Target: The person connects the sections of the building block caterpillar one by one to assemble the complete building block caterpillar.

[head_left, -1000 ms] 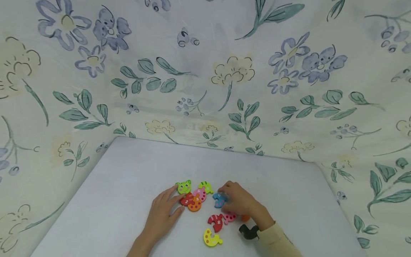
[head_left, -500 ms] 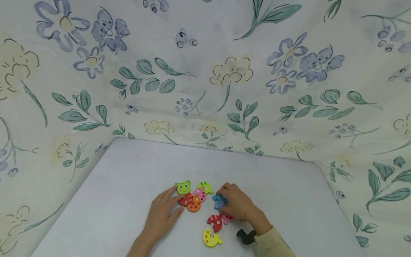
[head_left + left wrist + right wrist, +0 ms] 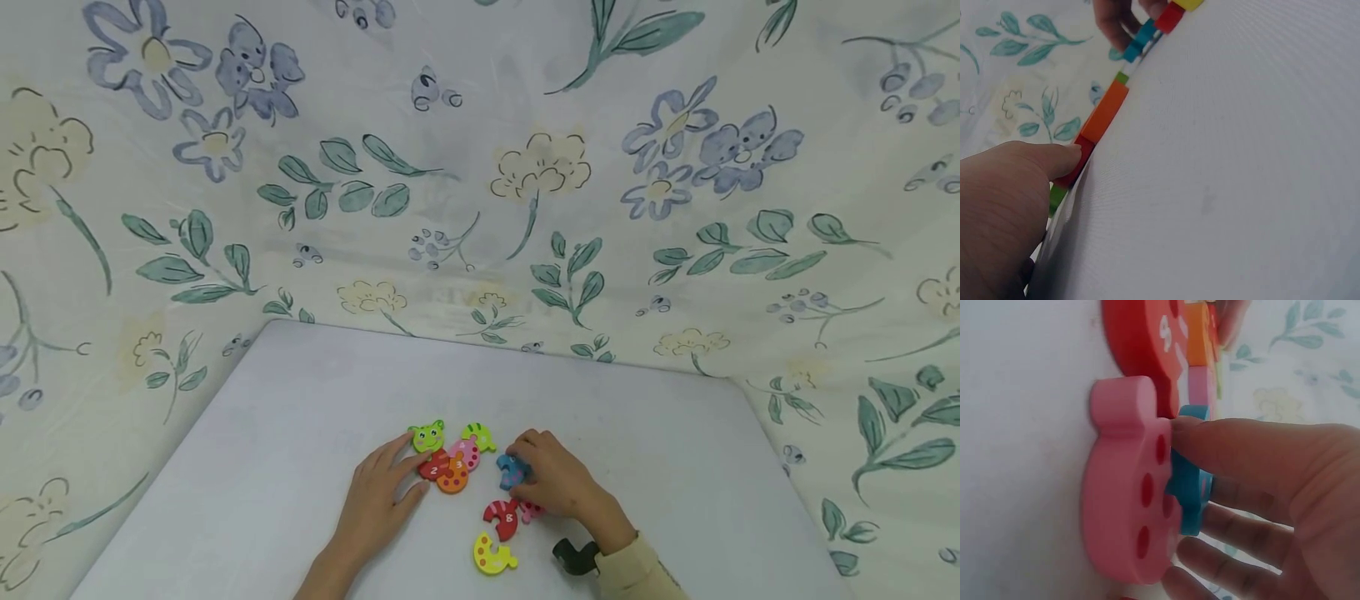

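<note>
My left hand (image 3: 382, 492) rests on the table with its fingers extended, touching the green caterpillar head (image 3: 428, 437) and the red puzzle piece numbered 2 (image 3: 433, 467). Joined on from these are an orange piece (image 3: 453, 477), a pink piece (image 3: 467, 455) and a green striped piece (image 3: 477, 435). Right of that chain, my right hand (image 3: 558, 477) pinches a blue puzzle piece (image 3: 511, 472) between thumb and fingers. In the right wrist view, the blue piece (image 3: 1188, 487) stands just beyond a pink dotted piece (image 3: 1122, 506). My right hand partly covers that pink piece in the head view.
A red piece numbered 8 (image 3: 502, 520) and a yellow dotted piece (image 3: 492, 556) lie nearer the front. Beside the right sleeve (image 3: 637, 568) is a black curved object (image 3: 575, 557). The white table (image 3: 315, 375) meets a floral cloth (image 3: 465, 192) at its back and sides.
My right hand has shifted slightly left and down, its fingers drawing in on the blue piece. An orange piece under the wrist has become hidden. The left hand stays put.
</note>
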`<state>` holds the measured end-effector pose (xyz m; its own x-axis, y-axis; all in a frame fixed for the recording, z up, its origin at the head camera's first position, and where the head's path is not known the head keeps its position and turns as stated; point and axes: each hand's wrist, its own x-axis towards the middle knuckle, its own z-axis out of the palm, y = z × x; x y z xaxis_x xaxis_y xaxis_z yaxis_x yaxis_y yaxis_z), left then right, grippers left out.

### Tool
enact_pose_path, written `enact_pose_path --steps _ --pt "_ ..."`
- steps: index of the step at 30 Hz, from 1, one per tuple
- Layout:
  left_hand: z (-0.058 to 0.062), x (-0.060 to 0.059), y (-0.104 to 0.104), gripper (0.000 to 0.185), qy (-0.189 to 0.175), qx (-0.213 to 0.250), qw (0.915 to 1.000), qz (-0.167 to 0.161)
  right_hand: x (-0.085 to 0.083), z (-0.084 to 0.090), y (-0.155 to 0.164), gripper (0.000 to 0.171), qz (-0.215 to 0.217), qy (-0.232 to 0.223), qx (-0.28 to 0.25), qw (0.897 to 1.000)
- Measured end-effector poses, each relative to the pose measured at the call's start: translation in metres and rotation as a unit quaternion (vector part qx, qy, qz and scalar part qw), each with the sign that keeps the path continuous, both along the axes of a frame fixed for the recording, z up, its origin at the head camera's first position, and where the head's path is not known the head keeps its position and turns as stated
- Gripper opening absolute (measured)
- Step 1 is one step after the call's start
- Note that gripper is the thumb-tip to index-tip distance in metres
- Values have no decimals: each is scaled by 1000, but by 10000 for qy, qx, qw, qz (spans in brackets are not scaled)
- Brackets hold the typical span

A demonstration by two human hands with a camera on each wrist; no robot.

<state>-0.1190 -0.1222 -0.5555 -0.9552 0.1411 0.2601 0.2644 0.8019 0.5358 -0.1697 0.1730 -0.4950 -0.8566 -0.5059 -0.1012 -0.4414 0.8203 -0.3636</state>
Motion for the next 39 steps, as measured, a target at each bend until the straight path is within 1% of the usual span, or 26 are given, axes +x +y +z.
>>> enact_pose_path --steps 6,12,17,20,25,29,35,39 --pt "-2 0 -1 45 13 6 10000 1 0 5 -1 55 -196 -375 -232 9988" --pt "-5 0 -3 45 63 107 9999 -53 -2 8 -4 55 -269 -481 -364 9978" --pt "-6 0 -3 45 85 65 9999 -50 -6 10 -8 55 -438 -578 -398 9966" --pt "-6 0 -4 45 101 22 9999 -41 -9 11 -11 54 -489 -537 -395 9966" --pt "-5 0 -4 44 114 19 9999 -27 -12 10 -18 54 -631 -306 -328 9970" --pt "-4 0 -3 44 87 65 9999 -46 -16 8 -23 55 -826 -108 -129 9964" --pt "-3 0 -3 44 92 92 9999 -54 -21 4 -30 58 -1046 -43 59 9945" --pt "-2 0 -3 44 79 70 9999 -38 -21 2 -33 57 -1019 17 115 9947"
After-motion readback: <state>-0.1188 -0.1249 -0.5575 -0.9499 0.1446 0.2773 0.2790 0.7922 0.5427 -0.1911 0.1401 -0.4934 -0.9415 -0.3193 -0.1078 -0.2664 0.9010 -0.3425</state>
